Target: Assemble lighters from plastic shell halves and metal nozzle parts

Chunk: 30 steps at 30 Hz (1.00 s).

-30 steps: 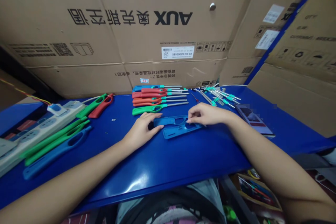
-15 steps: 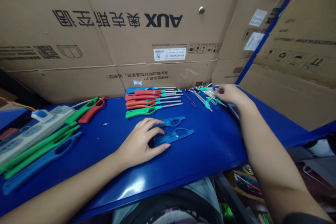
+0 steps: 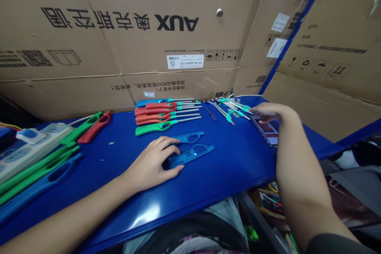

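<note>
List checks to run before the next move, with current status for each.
1. Left hand at the shells: ok, thumb and fingers at the left ends of the near shell and far shell.
2. Shells apart: ok, side by side with a gap at their right ends.
3. Right hand has a rod: cannot tell; fingertips are at the right edge of the rods.
4. Flat item out of the right hand's way: not ok, the hand overlaps its far end in view.
5. Screwdriver apart from rods: ok, left of them.
</note>
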Tool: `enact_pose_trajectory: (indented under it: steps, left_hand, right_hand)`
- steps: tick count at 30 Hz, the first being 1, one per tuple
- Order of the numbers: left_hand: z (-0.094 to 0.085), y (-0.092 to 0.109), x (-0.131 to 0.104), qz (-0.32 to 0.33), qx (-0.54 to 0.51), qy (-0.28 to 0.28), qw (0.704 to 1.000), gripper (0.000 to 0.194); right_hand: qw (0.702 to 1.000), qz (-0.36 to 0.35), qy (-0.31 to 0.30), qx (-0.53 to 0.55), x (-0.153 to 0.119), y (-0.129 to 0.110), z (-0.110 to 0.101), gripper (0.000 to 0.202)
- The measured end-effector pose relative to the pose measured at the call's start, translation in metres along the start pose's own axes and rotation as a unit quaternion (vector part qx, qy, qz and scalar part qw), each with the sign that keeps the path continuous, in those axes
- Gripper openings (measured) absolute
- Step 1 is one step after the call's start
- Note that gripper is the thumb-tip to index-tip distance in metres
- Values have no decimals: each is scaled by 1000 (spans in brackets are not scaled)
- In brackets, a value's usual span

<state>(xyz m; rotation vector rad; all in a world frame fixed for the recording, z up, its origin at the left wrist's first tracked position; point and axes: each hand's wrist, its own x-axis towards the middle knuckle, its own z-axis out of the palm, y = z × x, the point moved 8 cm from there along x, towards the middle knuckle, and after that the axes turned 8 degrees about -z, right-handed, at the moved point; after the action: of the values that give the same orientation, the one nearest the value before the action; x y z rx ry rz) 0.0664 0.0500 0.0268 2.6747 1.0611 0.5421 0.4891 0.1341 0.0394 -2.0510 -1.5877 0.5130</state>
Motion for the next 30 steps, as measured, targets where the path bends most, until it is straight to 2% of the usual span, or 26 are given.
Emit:
enact_pose_trajectory:
  steps: [2,7,10,20,27,30]
  left_hand:
    - [0,-1,0,0,-1,1,1000,24]
    - [0,-2,1,2,3,1,1000,26]
    - [1,-2,1,2,4,0,1000,27]
    - [1,-3,1,-2,-5,2,1000,26]
    - [2,-4,1,-2,-1,-1,1000,26]
    - [3,-4,1,-4,-2,-7,1000,26]
  right_hand:
    - [1000,28,-3,-2,6,3,5,36]
    - [994,39,82,-60,24,3,0,31]
    - [990,42,101,-88,29,6,-2,23]
    - [991,78,34,-98,17,10,-9,27]
    - [988,54,41,-138,21,7,-9,28]
    - [985,33,56,-158,25,6,-6,18]
